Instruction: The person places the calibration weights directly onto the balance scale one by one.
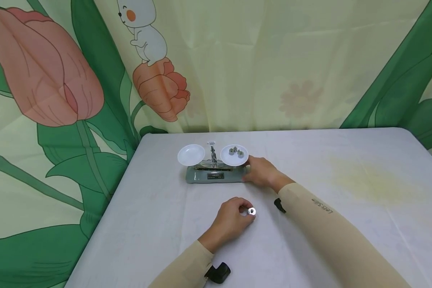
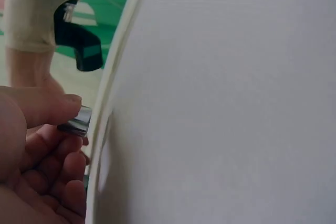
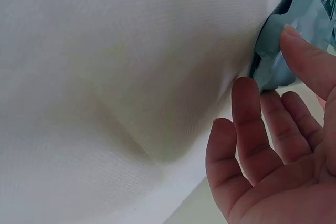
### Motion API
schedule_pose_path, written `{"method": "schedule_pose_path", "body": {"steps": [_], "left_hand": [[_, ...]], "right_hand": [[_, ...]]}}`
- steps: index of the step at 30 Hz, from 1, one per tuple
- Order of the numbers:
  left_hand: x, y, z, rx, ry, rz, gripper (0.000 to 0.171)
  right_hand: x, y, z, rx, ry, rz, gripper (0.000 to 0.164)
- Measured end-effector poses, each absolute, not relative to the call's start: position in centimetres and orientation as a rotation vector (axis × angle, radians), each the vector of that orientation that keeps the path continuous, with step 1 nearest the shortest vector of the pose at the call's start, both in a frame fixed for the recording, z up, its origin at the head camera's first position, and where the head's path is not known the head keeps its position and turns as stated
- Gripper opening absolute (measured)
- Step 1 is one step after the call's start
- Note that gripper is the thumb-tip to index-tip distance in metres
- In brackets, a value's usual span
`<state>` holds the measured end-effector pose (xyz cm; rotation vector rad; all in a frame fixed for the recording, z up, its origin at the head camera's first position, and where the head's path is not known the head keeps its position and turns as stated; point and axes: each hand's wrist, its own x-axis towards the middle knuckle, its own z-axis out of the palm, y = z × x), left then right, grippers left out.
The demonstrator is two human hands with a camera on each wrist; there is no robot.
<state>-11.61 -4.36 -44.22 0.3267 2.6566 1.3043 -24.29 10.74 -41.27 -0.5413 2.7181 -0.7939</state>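
Observation:
A grey-based balance scale [image 1: 215, 176] with two white pans stands near the table's far edge. Its left pan [image 1: 191, 155] holds nothing visible. Several small metal nuts [image 1: 235, 151] lie in the right pan [image 1: 234, 162]. My right hand [image 1: 263, 172] grips the right end of the base, thumb in front and fingertips partly hidden behind it; the right wrist view shows the thumb [image 3: 310, 64] on the grey base [image 3: 270, 35]. Nearer to me, my left hand [image 1: 232, 218] pinches a small shiny metal weight [image 1: 252, 211] above the table, its cylindrical side [image 2: 81, 121] showing in the left wrist view.
A white cloth covers the table [image 1: 129, 224]. Behind it hangs a curtain [image 1: 245, 72] printed with tulips and a white animal. Each wrist carries a black camera mount, such as the left camera [image 1: 219, 273].

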Motion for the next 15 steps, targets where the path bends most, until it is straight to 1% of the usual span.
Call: {"method": "schedule_pose_path", "body": {"steps": [5, 10, 15], "left_hand": [[-11.0, -6.2, -43.6, 0.254, 2.625, 1.329, 0.011], [-10.7, -8.4, -42.6, 0.259, 2.691, 1.283, 0.010], [-11.0, -10.4, -41.6, 0.234, 2.764, 1.255, 0.013]], "right_hand": [[-24.1, 10.7, -41.4, -0.533, 2.714, -0.798, 0.059], [-24.0, 10.7, -41.3, -0.525, 2.722, -0.785, 0.059], [-24.1, 10.7, -41.3, -0.521, 2.715, -0.788, 0.059]]}}
